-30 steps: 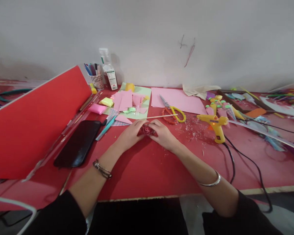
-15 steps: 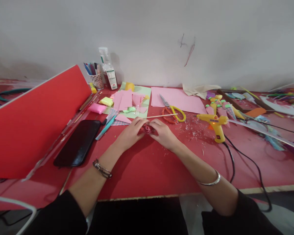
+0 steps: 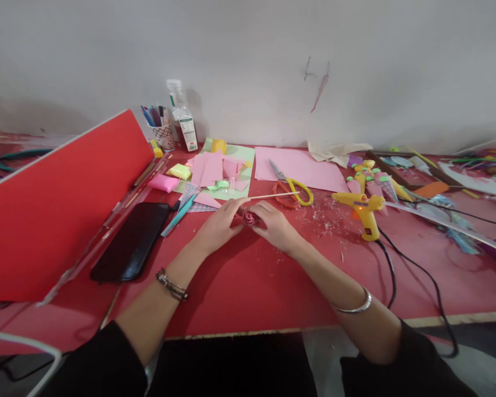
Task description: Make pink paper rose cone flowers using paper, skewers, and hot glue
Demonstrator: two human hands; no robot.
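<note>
Between my two hands is a small dark pink and maroon spiral-shaped roll [image 3: 248, 219], its coiled end facing me. The material of the roll is too small to tell. My left hand [image 3: 218, 227] has its fingers curled round the far left side of it. My right hand [image 3: 276, 225] pinches it from the right, thumb below and fingers above. Just beyond the fingertips lies a thin pale stick [image 3: 275, 195], pointing right across the scissors [image 3: 287, 182] with red and yellow handles. Part of the stick's left end is hidden behind my hand.
A yellow glue gun [image 3: 361, 212] with a black cord stands at right. Left lie a black phone [image 3: 130, 242], a teal pen [image 3: 178, 216] and a leaning red board [image 3: 70, 204]. Pink paper [image 3: 301, 168], a bottle [image 3: 185, 124] and a pen cup [image 3: 163, 135] are at the back.
My left hand has shifted very slightly left at the fingertips, and the spiral roll has turned a little. Everything else stays in place.
</note>
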